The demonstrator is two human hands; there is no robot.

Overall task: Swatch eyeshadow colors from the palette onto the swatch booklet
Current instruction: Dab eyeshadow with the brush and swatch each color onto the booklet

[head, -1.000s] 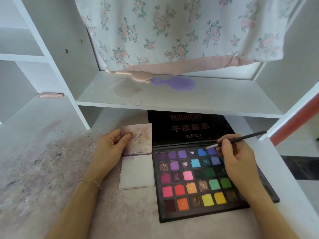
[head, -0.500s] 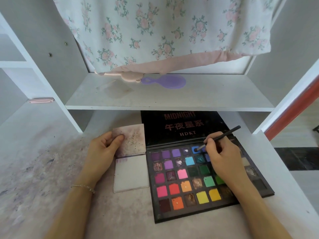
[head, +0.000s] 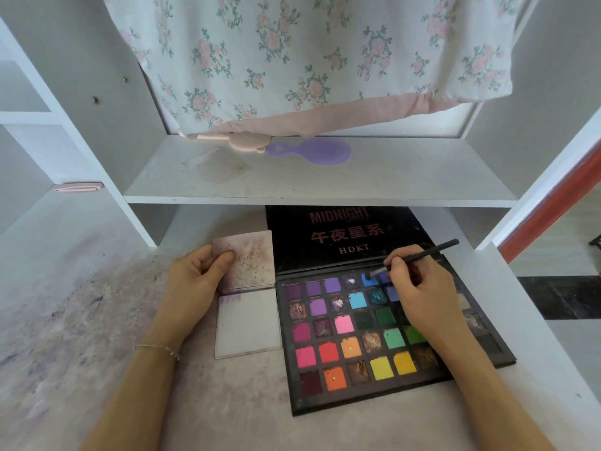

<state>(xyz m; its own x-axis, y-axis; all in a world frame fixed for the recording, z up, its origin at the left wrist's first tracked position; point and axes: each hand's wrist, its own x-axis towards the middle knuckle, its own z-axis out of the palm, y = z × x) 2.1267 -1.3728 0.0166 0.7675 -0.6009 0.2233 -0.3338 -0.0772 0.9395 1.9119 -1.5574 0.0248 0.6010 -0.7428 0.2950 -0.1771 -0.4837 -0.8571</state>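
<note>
Dabbing w/ the brush (head: 419,257), the right hand (head: 422,297) pinches the thin black handle btwn thumb & fingers, tip touching the blue pan (head: 369,279) in the top row of the palette (head: 367,333). Palette lies open on the desk (head: 97,320), its black lid (head: 344,239) flat & reaching back under the shelf (head: 318,177), so headroom over the lid is tight. Palette's right edge sits near the desk's right edge; bare desk shows along its front edge. Left hand (head: 192,288) grips the upper leaf of the swatch booklet (head: 247,294), thumb on top of the smudged page. Booklet lies open, right edge just beside the palette's left edge, maybe touching, can't tell. Lower page is mostly white w/ a small purple smear at its top left. Wide open desk to the left of the left arm, stained w/ purple dust. On the shelf: purple hairbrush (head: 312,151) & a pink one (head: 234,141) under the floral cloth (head: 309,60).

Vs 0.5 s ago: brush tip is on the same blue pan, handle at about the same tilt; left hand's grip on the booklet looks unchanged. Vs 1 s ago: tip has dropped from hovering over the top row down onto the pan.
</note>
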